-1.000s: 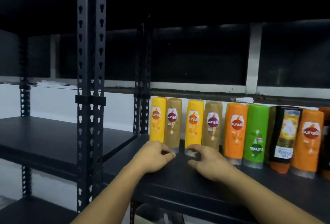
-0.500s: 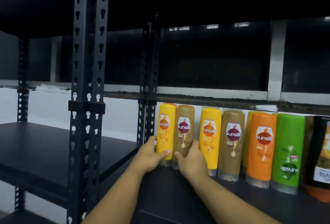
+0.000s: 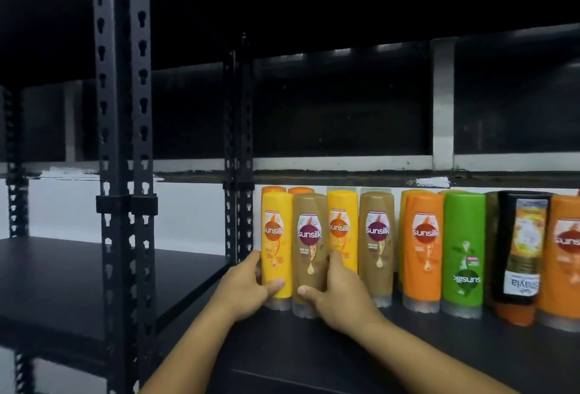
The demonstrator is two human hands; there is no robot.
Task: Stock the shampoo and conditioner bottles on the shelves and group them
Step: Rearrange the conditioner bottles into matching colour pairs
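Note:
A row of upside-down bottles stands on the black shelf (image 3: pixel 345 362). My left hand (image 3: pixel 248 291) grips the leftmost yellow bottle (image 3: pixel 276 236) near its cap. My right hand (image 3: pixel 339 299) grips the brown bottle (image 3: pixel 309 236) beside it, thumb across its front. To the right stand a second yellow bottle (image 3: pixel 342 224), a second brown bottle (image 3: pixel 377 236), an orange bottle (image 3: pixel 423 243), a green bottle (image 3: pixel 464 246), a black bottle (image 3: pixel 521 246) and another orange bottle (image 3: pixel 561 255) cut by the frame edge. More bottles show behind the front row.
A black perforated steel upright (image 3: pixel 125 174) stands at the left front, and a second upright (image 3: pixel 238 149) at the back just left of the bottles. A neighbouring black shelf (image 3: pixel 62 280) lies to the left. A dark shelf overhead bounds the space above.
Both hands moved left from the middle bottles' caps to the two leftmost bottles and took hold of them. The view has come closer to the shelf.

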